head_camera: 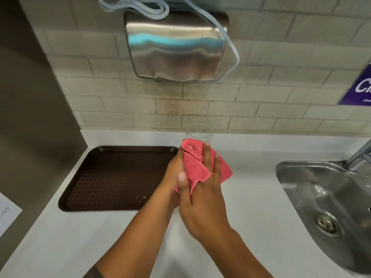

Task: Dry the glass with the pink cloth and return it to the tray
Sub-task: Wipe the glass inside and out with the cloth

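Note:
A clear glass (198,131) is held above the white counter, only its rim and upper wall showing. The pink cloth (197,167) is wrapped around its lower part. My left hand (173,171) grips the glass from the left, mostly hidden behind the cloth and my other hand. My right hand (200,197) presses the cloth against the glass, fingers spread over the fabric. The dark brown tray (112,177) lies flat on the counter just to the left of my hands, with nothing on it but a few crumbs.
A steel sink (325,201) is set into the counter at the right. A steel hand dryer (176,47) hangs on the tiled wall above. A purple sign (359,89) is on the wall at the right. A brown panel stands at the left.

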Tool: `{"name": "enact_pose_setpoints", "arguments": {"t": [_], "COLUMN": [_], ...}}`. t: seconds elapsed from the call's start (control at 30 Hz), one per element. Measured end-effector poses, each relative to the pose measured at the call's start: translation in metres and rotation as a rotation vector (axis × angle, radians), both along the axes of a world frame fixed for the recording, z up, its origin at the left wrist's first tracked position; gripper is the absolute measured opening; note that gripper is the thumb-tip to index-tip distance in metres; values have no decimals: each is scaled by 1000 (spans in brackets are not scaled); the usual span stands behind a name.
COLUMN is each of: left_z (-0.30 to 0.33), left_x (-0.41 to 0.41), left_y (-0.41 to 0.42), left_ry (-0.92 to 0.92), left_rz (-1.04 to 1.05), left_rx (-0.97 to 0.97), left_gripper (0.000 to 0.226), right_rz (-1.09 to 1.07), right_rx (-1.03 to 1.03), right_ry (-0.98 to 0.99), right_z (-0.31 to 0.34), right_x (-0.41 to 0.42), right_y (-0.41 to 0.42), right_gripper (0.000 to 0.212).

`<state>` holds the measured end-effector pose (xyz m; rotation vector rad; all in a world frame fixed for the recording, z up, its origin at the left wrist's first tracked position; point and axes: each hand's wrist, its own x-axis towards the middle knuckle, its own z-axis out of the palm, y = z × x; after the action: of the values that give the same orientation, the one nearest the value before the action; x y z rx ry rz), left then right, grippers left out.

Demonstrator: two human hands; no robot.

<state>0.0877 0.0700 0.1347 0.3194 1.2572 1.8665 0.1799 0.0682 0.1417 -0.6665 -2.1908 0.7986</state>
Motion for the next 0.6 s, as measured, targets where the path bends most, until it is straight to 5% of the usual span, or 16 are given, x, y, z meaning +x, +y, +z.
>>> {"name": "enact_pose_setpoints", "arguments": {"t": [0.07,0.2,0.37,0.47,0.53,0.6], "left_z": [5,13,10,7,5,4], "left_x": [2,-18,-19,-23,-22,-23], "left_y": [2,1,1,1,2,3], "left_ry": [-38,111,30,-26,-74,-111], "left_rz": [-48,-92,-87,-85,-59,-27], "left_rx": [82,-118,-107,-51,-22,-5], "left_gripper": [41,52,53,55,56,57], "right_rz": [-16,59,118,113,121,186], "right_rx": [-51,-270,-533,-695,-713,-726], "right_ry": [17,119,121,161,205,239], "right_z": [14,32,16,3,1,3], "right_x": [-7,-14,-8,-7,-6,-4], "right_y": [18,50,49,47,42,40], "right_gripper": [79,73,23,61,28,40]}}
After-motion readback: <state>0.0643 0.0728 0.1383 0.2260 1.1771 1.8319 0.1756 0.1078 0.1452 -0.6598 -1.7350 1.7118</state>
